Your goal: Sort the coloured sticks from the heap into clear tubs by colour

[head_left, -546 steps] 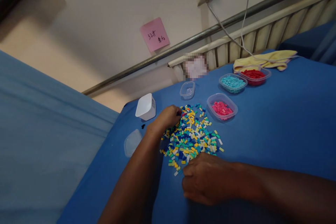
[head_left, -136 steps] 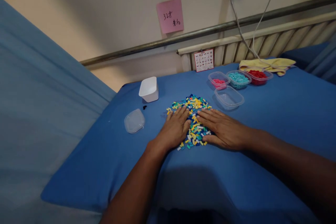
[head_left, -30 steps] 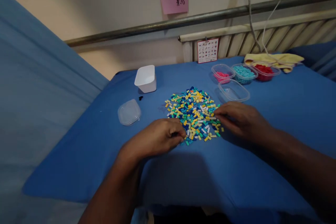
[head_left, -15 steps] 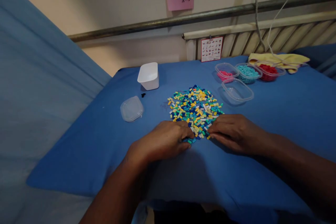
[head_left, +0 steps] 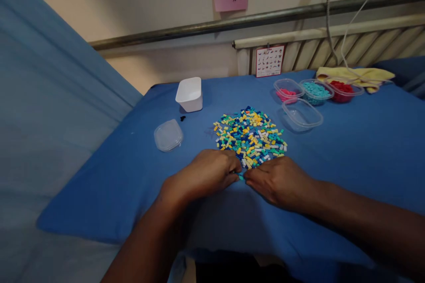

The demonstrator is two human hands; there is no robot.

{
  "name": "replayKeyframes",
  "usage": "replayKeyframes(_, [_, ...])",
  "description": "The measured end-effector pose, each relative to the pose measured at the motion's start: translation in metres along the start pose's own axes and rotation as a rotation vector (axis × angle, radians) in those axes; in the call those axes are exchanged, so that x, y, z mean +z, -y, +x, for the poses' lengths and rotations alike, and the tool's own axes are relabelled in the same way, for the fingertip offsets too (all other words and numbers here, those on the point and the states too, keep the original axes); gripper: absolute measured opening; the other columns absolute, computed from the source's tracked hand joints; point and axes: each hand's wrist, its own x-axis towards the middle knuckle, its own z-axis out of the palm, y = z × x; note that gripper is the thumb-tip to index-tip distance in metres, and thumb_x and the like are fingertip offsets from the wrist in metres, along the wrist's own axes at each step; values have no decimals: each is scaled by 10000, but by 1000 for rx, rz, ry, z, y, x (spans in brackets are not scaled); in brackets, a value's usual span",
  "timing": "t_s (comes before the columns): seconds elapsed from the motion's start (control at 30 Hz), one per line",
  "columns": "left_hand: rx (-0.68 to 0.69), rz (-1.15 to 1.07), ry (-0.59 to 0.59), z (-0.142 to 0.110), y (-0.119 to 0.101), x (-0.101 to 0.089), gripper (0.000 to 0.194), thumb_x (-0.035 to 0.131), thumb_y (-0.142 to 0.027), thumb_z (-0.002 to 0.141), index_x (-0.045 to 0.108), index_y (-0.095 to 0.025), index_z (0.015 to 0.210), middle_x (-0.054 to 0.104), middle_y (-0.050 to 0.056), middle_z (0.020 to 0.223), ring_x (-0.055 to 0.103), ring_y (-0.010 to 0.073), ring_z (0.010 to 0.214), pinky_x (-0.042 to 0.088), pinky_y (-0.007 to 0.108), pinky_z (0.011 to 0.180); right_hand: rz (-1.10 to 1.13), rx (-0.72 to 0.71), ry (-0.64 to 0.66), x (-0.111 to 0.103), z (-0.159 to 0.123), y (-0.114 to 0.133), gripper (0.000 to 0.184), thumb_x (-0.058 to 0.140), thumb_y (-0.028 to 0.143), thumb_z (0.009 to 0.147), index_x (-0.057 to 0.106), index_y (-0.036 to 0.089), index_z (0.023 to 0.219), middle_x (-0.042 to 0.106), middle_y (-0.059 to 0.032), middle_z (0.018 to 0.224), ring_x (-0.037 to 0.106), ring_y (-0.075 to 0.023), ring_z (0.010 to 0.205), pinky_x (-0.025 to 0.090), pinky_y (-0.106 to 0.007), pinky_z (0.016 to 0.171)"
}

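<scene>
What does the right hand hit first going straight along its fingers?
The right hand would likely meet the small teal piece first, then the left hand; depth in that gap is unclear.

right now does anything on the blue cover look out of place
Yes: a small black object lies alone on the blue cover, between the white tub and the clear lid, apart from the pile of coloured pieces and unlike them in colour. It is too small to identify.
</scene>
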Motion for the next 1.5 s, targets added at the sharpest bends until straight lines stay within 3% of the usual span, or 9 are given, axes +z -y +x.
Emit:
replayKeyframes(0.2, [23, 11, 5, -1, -3, -6, 125, 615, -207, 1023, 727, -198, 968, 708, 32, 996, 674, 192, 883, 473, 303, 777, 55, 62, 7, -7, -2, -2, 191, 549, 298, 1096, 680, 180, 1021, 739, -31, 767, 689, -181, 660, 395, -322, 624])
replayKeyframes(0.4, [166, -62, -49, 2, -8, -7, 100, 601, -190, 1045, 699, -202, 1032, 695, 38, 1056, 657, 184, 961, 489, 293, 830, 131, 132, -180, -34, -4, -10, 132, 567, 261, 1066, 652, 206, 982, 739, -4, 769, 635, -129, 585, 405, -273, 581])
replayKeyframes(0.67, [219, 0, -18, 8, -8, 5, 111, 585, -159, 1040, 647, -206, 961, 688, 23, 993, 637, 178, 909, 479, 312, 810, -129, 447, -533, -74, -27, -80, 155, 661, 359, 1030, 734, 231, 1076, 779, -57, 870, 691, -199, 670, 499, -322, 611])
replayKeyframes(0.8, [204, -147, -98, 10, -11, 3, 103, 589, -172, 1042, 685, -198, 1014, 709, 26, 1005, 641, 160, 888, 484, 302, 804, -194, 530, -584, -80, -33, -101, 283, 670, 376, 1028, 725, 200, 1243, 792, -70, 934, 691, -203, 680, 511, -327, 626])
replayKeyframes(0.9, [87, -490, -330, 16, -18, 5, 93, 665, -253, 1031, 718, -181, 1003, 724, 40, 962, 654, 152, 849, 503, 289, 774, -122, 435, -582, -74, -30, -85, 240, 647, 335, 1053, 726, 202, 1236, 791, -67, 923, 683, -192, 670, 525, -327, 637])
replayKeyframes(1.03, [-107, -1014, -552, 31, -26, 15, 244, 840, -351, 910, 698, -155, 939, 711, 40, 839, 631, 130, 709, 498, 253, 649, 139, 69, -384, -58, -17, -43, 225, 637, 238, 1067, 681, 226, 1288, 804, -69, 1057, 758, -210, 903, 602, -333, 807])
replayKeyframes(1.17, [-94, -1237, -563, 44, -28, 24, 348, 934, -364, 809, 700, -150, 952, 743, 60, 885, 685, 143, 756, 563, 269, 707, 239, 44, -359, -46, -6, -24, 285, 652, 241, 1078, 631, 218, 1361, 795, -90, 1159, 757, -215, 1014, 624, -347, 865])
replayKeyframes(1.33, [-142, -1380, -550, 52, -30, 29, 410, 973, -332, 755, 721, -151, 1023, 763, 44, 897, 717, 137, 786, 591, 273, 770, 210, 58, -473, -46, -3, -27, 224, 660, 197, 1068, 685, 242, 1286, 770, -90, 1135, 748, -215, 1032, 634, -361, 889])
replayKeyframes(1.5, [-155, -1447, -501, 56, -30, 33, 504, 953, -329, 791, 725, -153, 1205, 809, 98, 1083, 771, 183, 940, 617, 338, 914, 137, 69, -489, -47, -3, -28, 203, 629, 169, 1063, 693, 255, 1235, 756, -95, 1128, 740, -238, 1060, 638, -399, 898])
